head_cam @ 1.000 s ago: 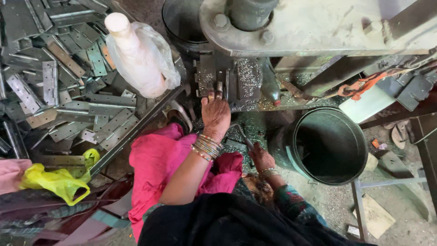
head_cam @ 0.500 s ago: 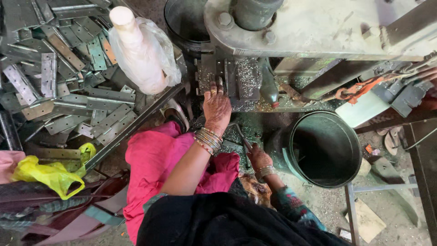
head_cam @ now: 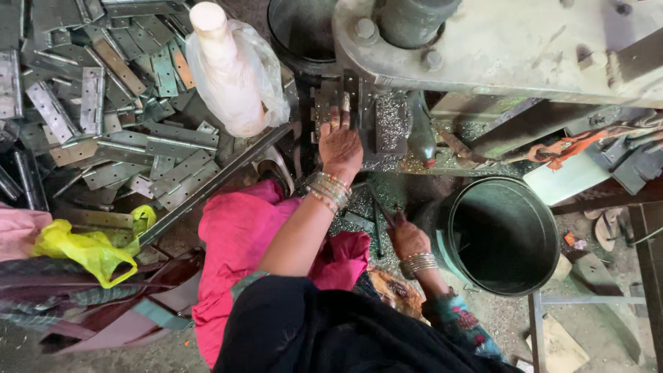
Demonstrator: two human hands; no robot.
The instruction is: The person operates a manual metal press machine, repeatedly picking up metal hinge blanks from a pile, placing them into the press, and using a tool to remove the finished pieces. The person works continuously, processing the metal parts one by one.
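1. Metal hinge plate (head_cam: 330, 103) sat upright in the press machine (head_cam: 497, 41) bed; the left hand (head_cam: 340, 146) reached forward to it, arm stretched out, bangles at the wrist.
2. Right hand (head_cam: 407, 237) hung low beside the knee, near the dark round bucket (head_cam: 503, 235), wrist bent down.
3. Floor around was gritty with metal shavings (head_cam: 391, 117); a heap of flat hinge plates (head_cam: 103, 103) lay to the left, with a white plastic bottle (head_cam: 224, 69) in a clear bag standing against it. Yellow bag (head_cam: 86, 249) and pink cloth (head_cam: 242, 242) lay nearer the person.
4. Left hand: fingers extended, loosely spread, tips touching the plate in the press; no full grasp seen.
5. Right hand: curled, partly closed around a thin dark rod (head_cam: 380, 207); grip itself could not be told clearly.
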